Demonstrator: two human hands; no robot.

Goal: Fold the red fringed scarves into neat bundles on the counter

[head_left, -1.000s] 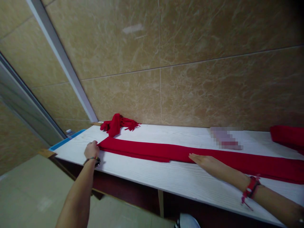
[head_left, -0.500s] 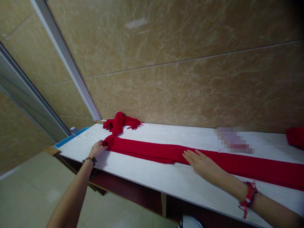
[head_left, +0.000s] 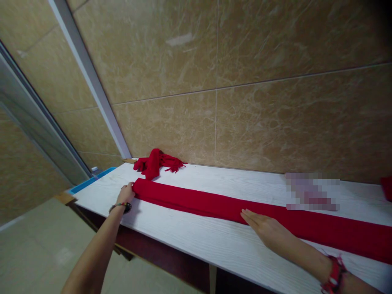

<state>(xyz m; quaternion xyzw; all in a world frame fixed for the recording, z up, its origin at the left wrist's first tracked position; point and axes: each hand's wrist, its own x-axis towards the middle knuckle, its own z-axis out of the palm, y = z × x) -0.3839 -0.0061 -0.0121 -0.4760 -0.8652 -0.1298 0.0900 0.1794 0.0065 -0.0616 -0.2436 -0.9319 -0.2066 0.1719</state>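
Observation:
A long red scarf (head_left: 196, 202), folded into a narrow strip, lies lengthwise along the white tabletop (head_left: 190, 237) and runs out of view on the right. At its left end is my left hand (head_left: 125, 194), fingers closed on the corner, the fingertips partly hidden by the cloth. My right hand (head_left: 266, 228) rests on the near edge of the strip around its middle, fingers stretched out and flat. Behind the left end lies a crumpled red scarf (head_left: 153, 163) with fringed ends.
A blurred-out flat item (head_left: 312, 192) lies near the wall at the right. Red cloth (head_left: 386, 188) shows at the far right edge. A blue tray (head_left: 88, 182) and a clear bottle (head_left: 95, 171) are at the table's left end. The tiled wall (head_left: 214, 122) borders the back.
The scarf's left end, bunched and stepped before, now lies flat with a straight edge. My right hand has shifted slightly towards the near edge. The view has tilted a little.

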